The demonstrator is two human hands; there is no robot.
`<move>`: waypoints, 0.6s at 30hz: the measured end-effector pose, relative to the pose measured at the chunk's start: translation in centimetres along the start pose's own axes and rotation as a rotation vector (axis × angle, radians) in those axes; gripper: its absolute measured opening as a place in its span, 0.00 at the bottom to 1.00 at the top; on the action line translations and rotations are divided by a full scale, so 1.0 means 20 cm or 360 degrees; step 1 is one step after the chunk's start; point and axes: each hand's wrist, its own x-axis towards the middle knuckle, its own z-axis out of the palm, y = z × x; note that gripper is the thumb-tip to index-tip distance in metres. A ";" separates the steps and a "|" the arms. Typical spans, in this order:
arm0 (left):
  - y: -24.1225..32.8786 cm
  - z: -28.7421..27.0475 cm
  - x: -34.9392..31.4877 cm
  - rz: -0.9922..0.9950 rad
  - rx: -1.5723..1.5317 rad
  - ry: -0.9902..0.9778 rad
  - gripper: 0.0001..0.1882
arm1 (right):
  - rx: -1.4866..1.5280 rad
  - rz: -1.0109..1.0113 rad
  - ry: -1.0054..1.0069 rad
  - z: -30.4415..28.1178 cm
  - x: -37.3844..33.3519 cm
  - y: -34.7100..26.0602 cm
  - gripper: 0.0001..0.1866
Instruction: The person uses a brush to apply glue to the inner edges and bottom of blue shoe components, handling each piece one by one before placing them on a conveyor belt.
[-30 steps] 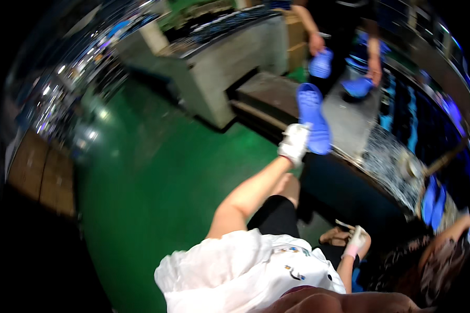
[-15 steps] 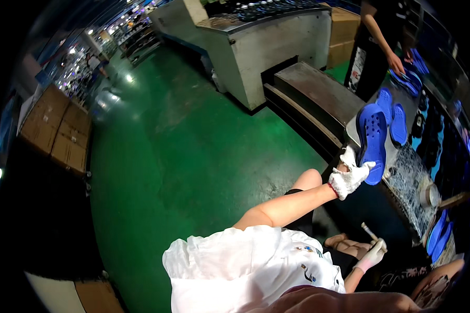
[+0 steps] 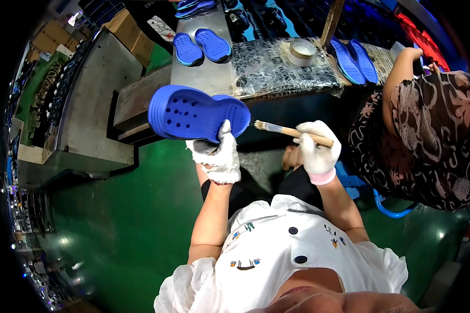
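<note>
My left hand (image 3: 222, 156), in a white knitted glove, grips a blue shoe sole (image 3: 193, 112) by its narrower end, thumb on top. The sole lies nearly sideways in front of me, and small holes dot its wide part. In my right hand (image 3: 319, 148), also white-gloved, is a paintbrush (image 3: 279, 128) with a wooden handle. The pale bristles point left, just short of the sole's narrow end and apart from it. Two more blue soles (image 3: 212, 45) rest on the metal part of the bench, beyond the held one.
The bench (image 3: 203, 73) runs across the far side, partly wrapped in plastic. On it stand a round whitish dish or tape roll (image 3: 302, 52) and another pair of blue soles (image 3: 354, 60). A person in a patterned top (image 3: 428, 135) sits close on my right. A metal machine housing (image 3: 96, 94) stands left.
My view has swung right, toward the bench. The sole, still in my left hand, has turned from upright to sideways. Brush and sole are now closer together.
</note>
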 end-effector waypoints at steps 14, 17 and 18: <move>0.09 -0.01 -0.07 -0.0150 0.0055 -0.0158 0.27 | -0.0555 -0.0476 -0.0274 0.04 0.09 -0.07 0.08; 0.10 0.00 -0.06 -0.0149 0.0039 -0.0143 0.27 | -0.0642 -0.0517 -0.0234 0.00 0.08 -0.06 0.08; 0.10 0.00 -0.05 -0.0136 0.0021 -0.0147 0.27 | -0.0635 -0.0482 -0.0220 -0.02 0.07 -0.05 0.08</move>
